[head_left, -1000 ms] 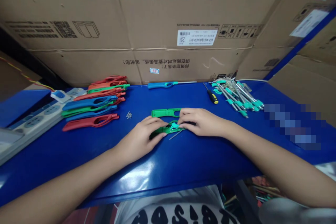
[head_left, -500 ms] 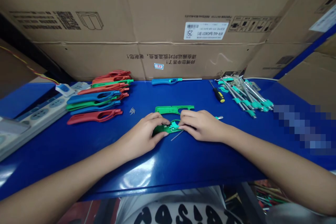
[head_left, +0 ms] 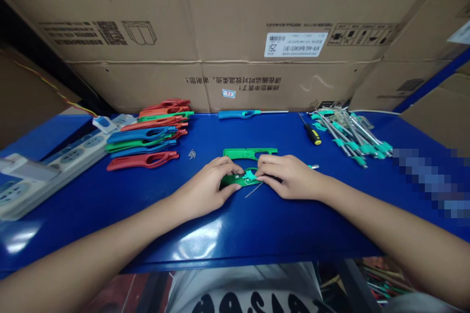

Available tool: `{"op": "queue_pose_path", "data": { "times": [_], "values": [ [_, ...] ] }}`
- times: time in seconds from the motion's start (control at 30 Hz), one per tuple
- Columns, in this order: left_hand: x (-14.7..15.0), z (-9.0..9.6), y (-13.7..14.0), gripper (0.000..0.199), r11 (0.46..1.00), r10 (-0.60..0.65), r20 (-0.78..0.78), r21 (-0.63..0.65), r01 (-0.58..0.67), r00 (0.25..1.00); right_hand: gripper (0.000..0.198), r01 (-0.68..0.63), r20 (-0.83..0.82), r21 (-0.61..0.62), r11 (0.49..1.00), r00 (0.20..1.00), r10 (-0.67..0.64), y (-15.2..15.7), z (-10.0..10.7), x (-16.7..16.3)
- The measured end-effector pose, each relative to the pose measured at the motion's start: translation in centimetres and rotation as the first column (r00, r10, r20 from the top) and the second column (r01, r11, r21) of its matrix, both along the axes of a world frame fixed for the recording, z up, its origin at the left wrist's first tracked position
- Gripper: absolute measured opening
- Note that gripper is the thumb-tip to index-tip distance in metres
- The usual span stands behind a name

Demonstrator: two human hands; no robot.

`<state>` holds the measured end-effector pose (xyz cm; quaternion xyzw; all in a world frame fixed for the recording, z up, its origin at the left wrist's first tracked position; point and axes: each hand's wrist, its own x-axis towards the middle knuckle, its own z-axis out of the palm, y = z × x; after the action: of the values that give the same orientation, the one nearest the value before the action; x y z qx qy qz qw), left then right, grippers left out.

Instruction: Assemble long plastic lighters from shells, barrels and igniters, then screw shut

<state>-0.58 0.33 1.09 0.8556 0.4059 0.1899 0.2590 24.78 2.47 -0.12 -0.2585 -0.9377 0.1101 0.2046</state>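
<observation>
My left hand [head_left: 216, 183] grips a green lighter casing half [head_left: 235, 179] on the blue table, thumb along its near edge and fingers over the far one. My right hand [head_left: 290, 176] pinches a teal lighter trigger [head_left: 250, 174] lying in that casing. A thin wire or tube [head_left: 253, 190] sticks out below the fingers. Past my right hand shows a silvery rod tip [head_left: 313, 167]; the rest of the rod is hidden. Just beyond both hands lies the other green casing half [head_left: 249, 152], partly covered by my right fingertips.
Red, blue and green casings [head_left: 143, 160] are stacked at left beside a power strip [head_left: 73, 154]. Small screws [head_left: 192, 154] lie nearby. At the back are a blue lighter [head_left: 238, 114], a screwdriver [head_left: 313, 134] and a pile of metal lighter tubes [head_left: 354, 137]. A cardboard wall [head_left: 154, 78] stands behind.
The whole scene sits slightly further right in the picture as the camera turned a little left. Both hands keep nearly the same hold on the casing and trigger.
</observation>
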Motion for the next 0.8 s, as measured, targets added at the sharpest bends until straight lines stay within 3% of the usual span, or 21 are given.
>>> {"op": "queue_pose_path", "data": {
  "times": [0.3, 0.5, 0.8],
  "values": [
    [-0.1, -0.3, 0.0, 0.023, 0.999, -0.016, -0.013, 0.03, 0.017, 1.0, 0.022, -0.016, 0.003, 0.047, 0.999, 1.0, 0.016, -0.1, 0.2, 0.0],
    [0.0, -0.2, -0.2, 0.022, 0.996, -0.033, -0.024, 0.085, 0.035, 0.999, 0.03, -0.045, 0.179, 0.173, 0.984, 0.984, 0.014, -0.3, 0.7, 0.1],
    [-0.1, 0.1, -0.3, 0.026, 0.987, -0.073, -0.062, 0.139, 0.081, 0.995, 0.023, -0.106, 0.337, 0.263, 0.959, 0.941, 0.011, -0.7, 1.3, -0.2]
  ]
}}
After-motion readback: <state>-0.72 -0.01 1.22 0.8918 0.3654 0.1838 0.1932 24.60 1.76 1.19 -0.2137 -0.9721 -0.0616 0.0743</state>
